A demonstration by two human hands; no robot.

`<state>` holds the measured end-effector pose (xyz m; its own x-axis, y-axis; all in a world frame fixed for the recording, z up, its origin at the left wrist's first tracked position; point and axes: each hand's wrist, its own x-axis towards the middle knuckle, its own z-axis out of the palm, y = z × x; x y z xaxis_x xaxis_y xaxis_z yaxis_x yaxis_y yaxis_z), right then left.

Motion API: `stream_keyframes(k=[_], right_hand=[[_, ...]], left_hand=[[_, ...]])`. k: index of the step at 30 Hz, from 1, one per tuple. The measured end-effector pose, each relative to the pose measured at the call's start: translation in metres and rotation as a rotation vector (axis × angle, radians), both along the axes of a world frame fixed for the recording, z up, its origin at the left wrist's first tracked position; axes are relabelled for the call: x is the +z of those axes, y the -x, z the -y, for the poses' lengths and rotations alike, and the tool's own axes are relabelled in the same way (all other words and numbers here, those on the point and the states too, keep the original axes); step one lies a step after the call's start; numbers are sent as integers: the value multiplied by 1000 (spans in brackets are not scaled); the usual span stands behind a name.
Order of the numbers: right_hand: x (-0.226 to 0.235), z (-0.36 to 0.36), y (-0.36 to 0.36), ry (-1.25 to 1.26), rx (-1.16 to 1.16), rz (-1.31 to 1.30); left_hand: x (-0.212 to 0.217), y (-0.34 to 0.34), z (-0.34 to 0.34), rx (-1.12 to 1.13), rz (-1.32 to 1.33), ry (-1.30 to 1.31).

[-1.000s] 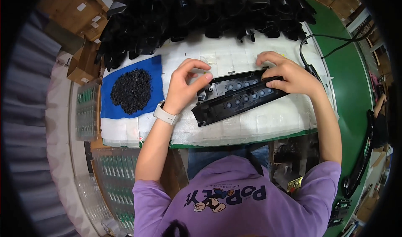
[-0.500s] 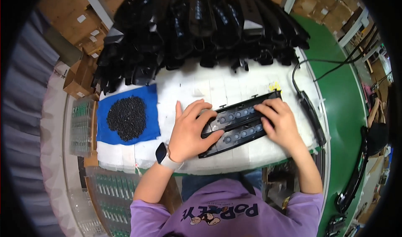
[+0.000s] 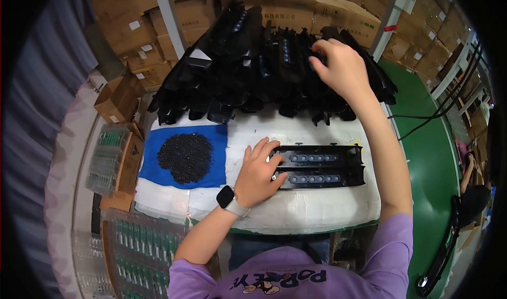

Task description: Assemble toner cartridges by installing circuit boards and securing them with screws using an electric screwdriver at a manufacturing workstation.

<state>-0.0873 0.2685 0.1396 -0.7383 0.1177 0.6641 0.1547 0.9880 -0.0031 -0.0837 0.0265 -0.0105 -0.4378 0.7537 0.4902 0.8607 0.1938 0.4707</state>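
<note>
Two long black plastic panels [image 3: 317,168], each with a row of round grey inserts, lie side by side on the white table. Over their left ends rests my left hand [image 3: 260,171], fingers spread and touching them. My right hand [image 3: 340,69] is stretched far forward over the right part of a heap of similar black panels [image 3: 237,72]. Its thumb and forefinger are apart, with nothing visibly held; the other fingertips are partly hidden. Left of my left hand, a pile of small black pieces [image 3: 186,158] lies on a blue cloth [image 3: 150,164].
Clear trays with green parts [image 3: 140,241] stand left below the table, and more trays [image 3: 108,159] lie beside an open carton [image 3: 119,98]. Stacked cartons line the back. Black cables [image 3: 438,111] hang at the right, over the green floor [image 3: 422,167].
My right hand has left the panels and moved forward to the heap. My left hand stays on their left ends. The panels now lie straighter, and the view has shifted.
</note>
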Motion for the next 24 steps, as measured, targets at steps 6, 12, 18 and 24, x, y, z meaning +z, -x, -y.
stream_keyframes(k=[6, 12, 18, 24], right_hand=[[1, -21, 79, 167, -344, 598], [-1, -29, 98, 273, -418, 481], [5, -47, 97, 367, -377, 404], [28, -37, 70, 252, -389, 320]], left_hand=[[-4, -1, 1, -10, 28, 34], [-6, 1, 4, 3, 21, 93], [-5, 4, 4, -30, 50, 30], [-3, 2, 5, -37, 30, 84]])
